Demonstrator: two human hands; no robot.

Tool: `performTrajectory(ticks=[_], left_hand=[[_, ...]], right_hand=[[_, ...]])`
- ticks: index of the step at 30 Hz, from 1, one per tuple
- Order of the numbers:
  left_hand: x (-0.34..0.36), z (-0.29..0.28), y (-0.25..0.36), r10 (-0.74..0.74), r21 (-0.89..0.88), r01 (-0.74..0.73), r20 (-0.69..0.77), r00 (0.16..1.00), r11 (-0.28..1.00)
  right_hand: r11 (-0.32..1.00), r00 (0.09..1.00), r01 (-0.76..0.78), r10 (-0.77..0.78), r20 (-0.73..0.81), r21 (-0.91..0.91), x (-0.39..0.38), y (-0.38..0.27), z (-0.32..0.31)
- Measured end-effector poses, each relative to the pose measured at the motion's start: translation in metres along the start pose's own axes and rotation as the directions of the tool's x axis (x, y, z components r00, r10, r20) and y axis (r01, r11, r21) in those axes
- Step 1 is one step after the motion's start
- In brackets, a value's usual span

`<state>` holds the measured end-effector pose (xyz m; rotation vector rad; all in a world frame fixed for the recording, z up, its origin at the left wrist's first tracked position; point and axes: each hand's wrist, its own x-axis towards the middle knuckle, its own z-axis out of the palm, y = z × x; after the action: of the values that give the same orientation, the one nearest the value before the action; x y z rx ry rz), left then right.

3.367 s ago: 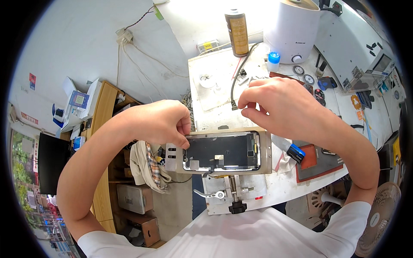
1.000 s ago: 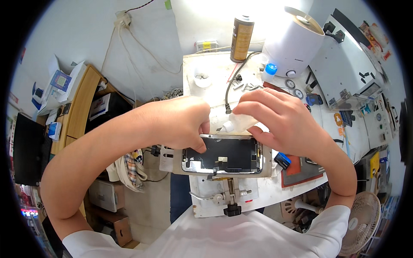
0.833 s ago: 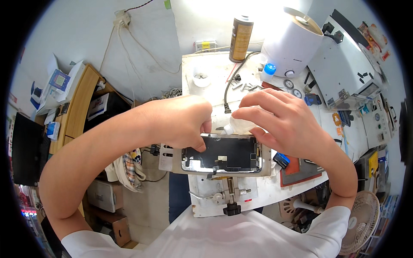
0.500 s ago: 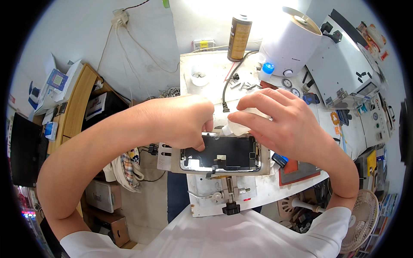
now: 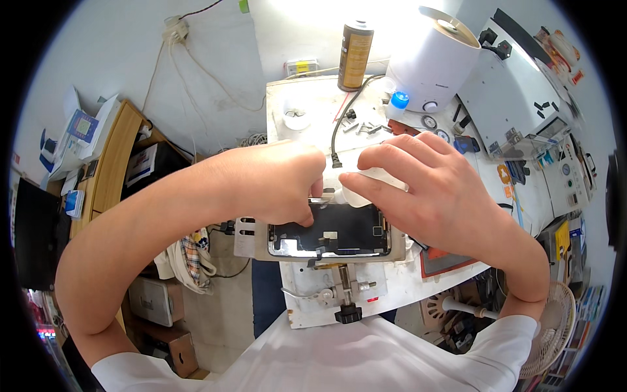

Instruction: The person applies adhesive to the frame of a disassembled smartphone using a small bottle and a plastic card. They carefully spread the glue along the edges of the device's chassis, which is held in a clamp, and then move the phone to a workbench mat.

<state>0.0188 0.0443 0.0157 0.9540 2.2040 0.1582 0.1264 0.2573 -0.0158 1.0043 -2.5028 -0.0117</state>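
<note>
Head view | left hand arched, thumb on black panel, its hold unclear | right grip wrapping tilted pale bottle | white dish holding small bits

Strong glare bleaches the upper wall, while fisheye distortion bends the blackened edges

Bare left hand: ahead of the white-shirted torso; fingers curled under, thumb angled down. Bare right hand: ahead and to the torso's right; fingers arched toward its midline. Left forearm and right forearm: bowed outward from the torso, elbows bent.
</note>
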Motion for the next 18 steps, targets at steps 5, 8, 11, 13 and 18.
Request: performTrajectory(ticks=[5, 8, 11, 13, 18], left_hand=[[0.001, -0.001, 0.002, -0.012, -0.002, 0.012, 0.008, 1.000, 1.000], [0.002, -0.003, 0.004, 0.005, -0.013, -0.005, 0.019, 1.000, 1.000], [0.006, -0.002, 0.001, 0.025, -0.022, -0.024, 0.025, 0.999, 0.999], [0.007, -0.001, 0.002, 0.031, -0.024, -0.031, 0.010, 0.999, 0.999], [0.009, -0.003, 0.006, 0.046, -0.018, -0.046, 0.024, 0.999, 0.999]], right_hand=[[0.999, 1.000, -0.008, 0.008, 0.000, -0.031, -0.003, -0.001, -0.002], [1.000, 1.000, -0.023, 0.023, 0.012, -0.009, -0.006, -0.001, -0.003], [0.999, 0.999, -0.028, 0.028, 0.022, -0.026, -0.008, -0.001, -0.005], [0.999, 0.999, -0.030, 0.030, 0.011, -0.012, -0.010, -0.001, -0.006], [0.999, 0.999, -0.044, 0.044, 0.013, 0.001, -0.013, -0.002, -0.008]])
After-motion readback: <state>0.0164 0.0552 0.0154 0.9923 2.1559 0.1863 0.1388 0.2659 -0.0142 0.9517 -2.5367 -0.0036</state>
